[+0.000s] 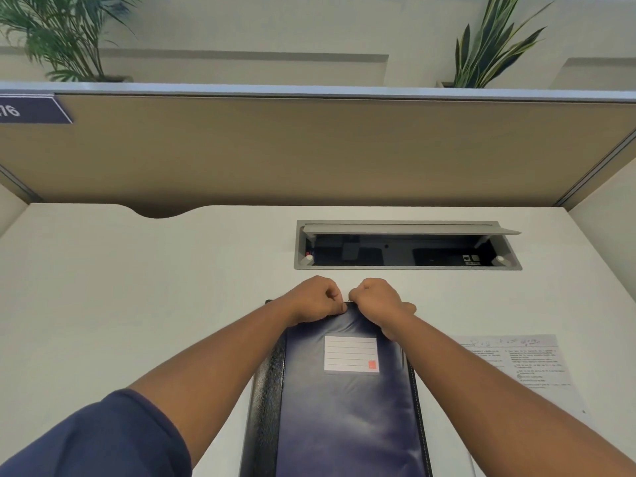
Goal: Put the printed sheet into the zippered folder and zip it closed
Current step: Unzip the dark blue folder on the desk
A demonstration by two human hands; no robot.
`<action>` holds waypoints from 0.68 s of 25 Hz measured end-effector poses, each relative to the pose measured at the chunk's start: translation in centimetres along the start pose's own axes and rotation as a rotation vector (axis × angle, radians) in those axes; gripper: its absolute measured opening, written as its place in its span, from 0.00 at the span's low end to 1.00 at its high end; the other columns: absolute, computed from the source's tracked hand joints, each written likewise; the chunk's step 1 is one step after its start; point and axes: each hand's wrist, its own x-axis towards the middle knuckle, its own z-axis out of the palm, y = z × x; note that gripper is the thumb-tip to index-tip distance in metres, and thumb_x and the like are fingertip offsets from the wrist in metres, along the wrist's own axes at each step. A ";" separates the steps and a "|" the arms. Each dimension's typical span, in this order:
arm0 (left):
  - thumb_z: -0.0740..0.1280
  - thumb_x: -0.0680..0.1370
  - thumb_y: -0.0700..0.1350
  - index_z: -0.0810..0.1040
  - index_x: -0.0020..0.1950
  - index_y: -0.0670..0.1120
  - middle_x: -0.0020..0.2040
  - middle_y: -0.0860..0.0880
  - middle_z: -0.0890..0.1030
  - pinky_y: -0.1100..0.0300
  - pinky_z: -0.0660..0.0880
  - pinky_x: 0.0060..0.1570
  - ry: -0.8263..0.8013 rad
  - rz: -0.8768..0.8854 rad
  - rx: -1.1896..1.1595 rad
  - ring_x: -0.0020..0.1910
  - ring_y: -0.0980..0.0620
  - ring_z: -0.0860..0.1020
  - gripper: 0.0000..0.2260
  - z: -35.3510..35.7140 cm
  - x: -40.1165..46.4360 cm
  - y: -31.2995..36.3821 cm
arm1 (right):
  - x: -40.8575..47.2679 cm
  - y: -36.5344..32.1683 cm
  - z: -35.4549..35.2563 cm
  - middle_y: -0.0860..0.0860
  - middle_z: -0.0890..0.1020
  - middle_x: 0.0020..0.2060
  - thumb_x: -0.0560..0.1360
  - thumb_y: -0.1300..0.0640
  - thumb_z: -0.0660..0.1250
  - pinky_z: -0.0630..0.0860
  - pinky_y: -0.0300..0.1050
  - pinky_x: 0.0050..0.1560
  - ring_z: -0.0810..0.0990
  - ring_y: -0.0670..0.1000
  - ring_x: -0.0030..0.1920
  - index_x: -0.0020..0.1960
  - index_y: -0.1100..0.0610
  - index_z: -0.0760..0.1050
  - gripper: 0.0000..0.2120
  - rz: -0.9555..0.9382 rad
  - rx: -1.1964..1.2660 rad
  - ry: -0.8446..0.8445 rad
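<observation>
Right, both hands are bunched at the far edge of the folder (347, 404), which lies flat on the desk (137, 304) with its long axis running near to far and its label (351, 354) face up. The left hand (315, 299) is curled shut, thumb and forefinger pinched on the far edge just left of centre, probably anchoring the fabric so it doesn't bunch. The right hand (375, 302) is fisted right beside it, almost touching, closed on something at the same edge; likely the zip pull, but it's too small to make out. Holding one side down while the other tugs is how you'd work a zip, so my read is the zip is being started or opened here. The sheet (526, 366) is not in yet: it lies flat on the desk to the right of the folder, partly under the right forearm, close by for a quick grab. So the main step looks not yet done. The open cable tray (407, 244) sits further back, clear of the work.
</observation>
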 end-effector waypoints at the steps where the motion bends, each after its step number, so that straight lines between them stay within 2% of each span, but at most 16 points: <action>1: 0.74 0.76 0.45 0.84 0.46 0.44 0.40 0.55 0.83 0.54 0.78 0.50 0.012 0.019 0.021 0.42 0.55 0.79 0.05 0.0 0.0 0.0 | 0.1 -0.1 -0.1 0.49 0.82 0.40 0.72 0.48 0.62 0.65 0.55 0.48 0.77 0.52 0.43 0.42 0.53 0.77 0.10 0.000 -0.054 0.008; 4: 0.76 0.75 0.46 0.84 0.46 0.47 0.42 0.54 0.84 0.54 0.78 0.51 0.091 0.026 0.022 0.45 0.53 0.81 0.04 0.4 -0.1 -0.1 | 0.7 0.2 -0.9 0.50 0.80 0.40 0.73 0.48 0.60 0.63 0.54 0.49 0.76 0.53 0.44 0.41 0.52 0.75 0.09 0.055 -0.139 0.096; 9: 0.77 0.75 0.42 0.84 0.43 0.49 0.39 0.55 0.83 0.62 0.74 0.44 0.104 0.036 -0.042 0.39 0.59 0.79 0.04 0.0 -0.5 -0.3 | 0.6 4.2 -4.5 0.51 0.78 0.41 0.68 0.53 0.60 0.64 0.54 0.50 0.74 0.54 0.46 0.41 0.53 0.73 0.06 0.221 -0.123 0.128; 12: 0.77 0.75 0.45 0.85 0.45 0.48 0.43 0.53 0.84 0.55 0.77 0.49 0.123 0.035 -0.009 0.43 0.54 0.79 0.02 0.2 -0.5 0.1 | -0.7 6.6 -5.2 0.52 0.79 0.41 0.69 0.54 0.59 0.64 0.55 0.51 0.73 0.54 0.45 0.40 0.54 0.74 0.06 0.288 -0.100 0.113; 14: 0.75 0.76 0.48 0.84 0.46 0.50 0.44 0.55 0.83 0.51 0.76 0.55 0.152 0.017 0.038 0.47 0.52 0.80 0.02 0.8 -0.6 0.4 | -1.7 8.3 -5.1 0.51 0.79 0.42 0.69 0.54 0.58 0.63 0.54 0.48 0.73 0.54 0.46 0.40 0.53 0.74 0.07 0.271 -0.111 0.091; 17: 0.71 0.79 0.52 0.82 0.49 0.54 0.48 0.58 0.83 0.47 0.70 0.62 0.195 -0.018 0.181 0.52 0.53 0.79 0.03 1.7 -0.7 0.7 | -2.7 10.4 -4.8 0.47 0.78 0.44 0.74 0.50 0.57 0.62 0.52 0.48 0.71 0.54 0.48 0.46 0.50 0.78 0.11 0.044 -0.343 0.122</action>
